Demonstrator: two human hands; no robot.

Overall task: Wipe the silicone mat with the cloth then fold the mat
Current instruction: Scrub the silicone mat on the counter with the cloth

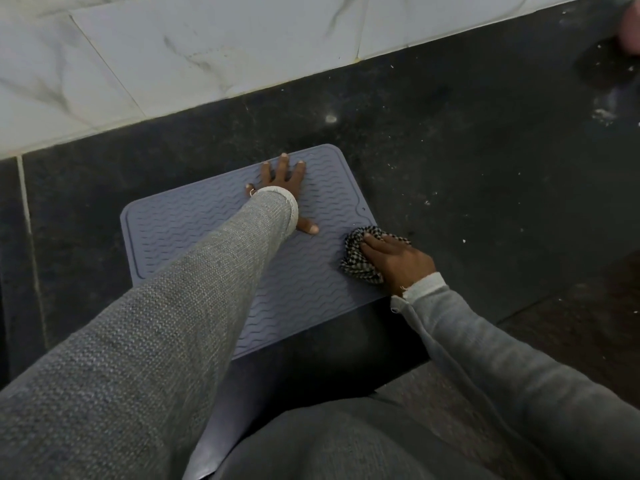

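A grey-blue silicone mat point(194, 223) with wavy ridges lies flat on the dark stone counter, its near part hanging over the counter's front edge. My left hand point(285, 183) presses flat on the mat's far half, fingers spread and straight. My right hand point(398, 259) grips a bunched black-and-white checked cloth point(360, 252) and holds it down on the mat's right edge. My left forearm in a grey sleeve hides much of the mat's middle.
The dark counter point(467, 150) stretches to the right, speckled with white crumbs. A white marble-tiled wall point(207, 46) runs along the back. A blurred object point(630, 32) sits at the top right corner.
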